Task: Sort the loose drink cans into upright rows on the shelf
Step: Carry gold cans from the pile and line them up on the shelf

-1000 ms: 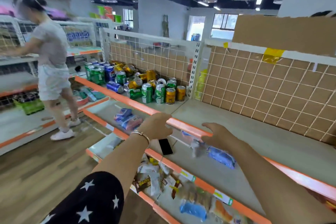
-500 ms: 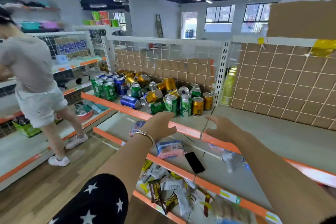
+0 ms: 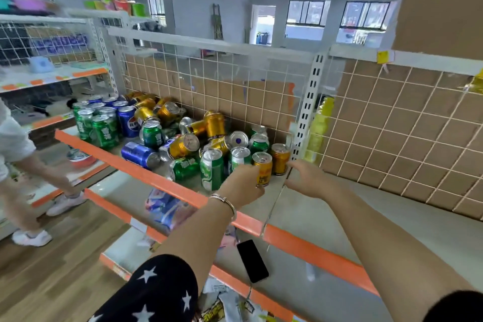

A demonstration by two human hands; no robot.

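Drink cans [image 3: 183,145]: heaped, many on their sides, on top shelf [image 3: 146,176], left bay.
Yellow can [image 3: 262,165]: upright, long axis vertical, near-right of the heap. It is just beyond the left hand [image 3: 241,185], the nearer hand; whether that hand grips it cannot be told.
Right hand [image 3: 307,178]: fingers loosely spread, empty, beside amber can [image 3: 280,159].

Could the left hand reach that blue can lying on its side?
Probably yes: the blue can lies at the shelf's front edge with nothing on top, and the left hand is over that shelf.
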